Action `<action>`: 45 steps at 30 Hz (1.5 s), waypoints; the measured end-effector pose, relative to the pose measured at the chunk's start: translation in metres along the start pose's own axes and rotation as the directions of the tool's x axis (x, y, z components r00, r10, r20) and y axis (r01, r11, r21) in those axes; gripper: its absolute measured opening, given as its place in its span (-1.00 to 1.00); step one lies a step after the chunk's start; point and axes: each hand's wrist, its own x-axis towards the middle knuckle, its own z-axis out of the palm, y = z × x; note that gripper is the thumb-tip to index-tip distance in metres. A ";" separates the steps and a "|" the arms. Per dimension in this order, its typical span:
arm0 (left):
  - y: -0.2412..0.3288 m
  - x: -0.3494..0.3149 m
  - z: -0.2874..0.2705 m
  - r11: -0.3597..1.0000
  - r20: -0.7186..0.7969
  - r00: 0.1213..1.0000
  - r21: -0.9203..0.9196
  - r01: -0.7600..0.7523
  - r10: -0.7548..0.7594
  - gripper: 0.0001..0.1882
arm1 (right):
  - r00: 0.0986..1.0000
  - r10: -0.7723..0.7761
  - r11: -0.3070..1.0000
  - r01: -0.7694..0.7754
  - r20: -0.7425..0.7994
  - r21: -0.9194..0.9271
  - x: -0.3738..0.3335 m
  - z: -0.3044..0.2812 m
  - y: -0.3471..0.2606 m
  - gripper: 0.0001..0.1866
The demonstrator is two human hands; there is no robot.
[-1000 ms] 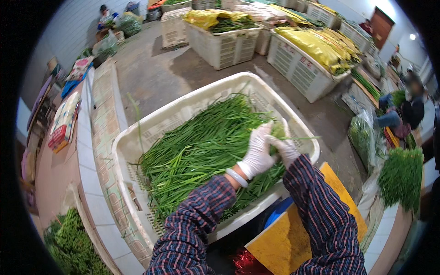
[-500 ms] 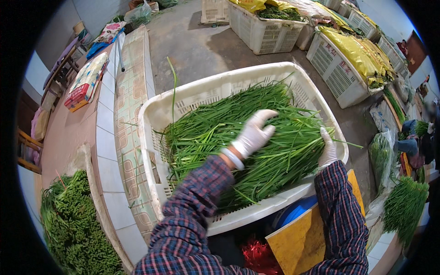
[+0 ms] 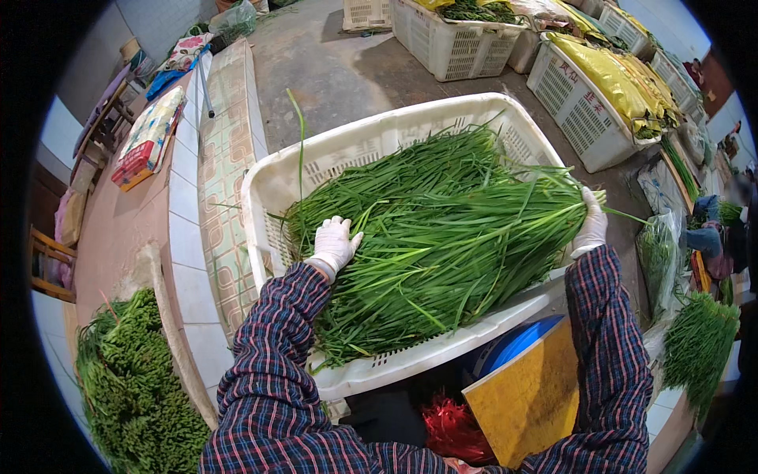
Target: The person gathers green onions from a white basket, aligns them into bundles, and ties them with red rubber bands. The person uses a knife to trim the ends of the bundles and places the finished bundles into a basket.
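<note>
A white plastic crate point(image 3: 355, 381) in front of me holds a thick layer of long, flat green leaves that look like garlic chives point(image 3: 442, 245). My right hand point(image 3: 592, 223), in a white glove, is closed around the pale stem ends of a bunch of chives point(image 3: 553, 201) at the crate's right side. The bunch's leaves fan out leftward over the rest. My left hand point(image 3: 335, 242), also gloved, lies on the leaf tips at the left, its thumb apart from the fingers. Nothing shows gripped in it.
Below the crate are a yellow board point(image 3: 529, 395), a blue round thing point(image 3: 517, 346) and red strands point(image 3: 454, 430). Green bundles lie at lower left point(image 3: 134, 387) and right point(image 3: 699, 344). Filled white crates point(image 3: 580, 110) stand behind. Another person's leg point(image 3: 703, 241) shows at right.
My left hand has moved left and nearer, from mid-crate to the leaf tips. My right hand has shifted right and slightly up with the stem ends, and the bunch lies straighter.
</note>
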 end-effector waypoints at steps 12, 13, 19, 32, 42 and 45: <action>0.117 -0.006 -0.156 0.771 0.066 0.974 -0.624 -0.130 0.217 -0.51 | 0.733 -0.641 0.595 0.661 0.226 -0.457 -0.067 0.030 -0.213 -0.51; 0.148 -0.015 -0.182 0.320 0.226 0.884 -0.943 0.092 0.410 -0.46 | 0.808 -0.568 0.762 0.588 0.158 -0.272 -0.103 0.048 -0.224 -0.60; 0.285 -0.109 -0.275 -0.614 -0.082 0.608 -0.109 0.782 0.789 -0.01 | -0.003 -0.547 -0.141 0.986 0.837 -0.089 -0.261 0.067 -0.230 -0.76; 0.282 -0.302 -0.228 -0.030 0.398 -0.066 0.230 0.973 0.915 -0.46 | 0.083 -0.090 0.023 0.996 0.992 -0.082 -0.486 -0.128 -0.063 -0.77; 0.272 -0.344 -0.216 -0.099 0.490 0.074 0.025 0.995 0.868 -0.58 | 0.530 -0.091 0.030 0.848 0.843 -0.529 -0.562 -0.175 -0.102 -0.30; 0.277 -0.348 -0.239 -0.141 0.527 0.139 -0.037 0.989 0.838 -0.58 | 0.951 -0.143 0.523 0.309 0.275 -0.794 -0.561 -0.198 -0.089 -0.34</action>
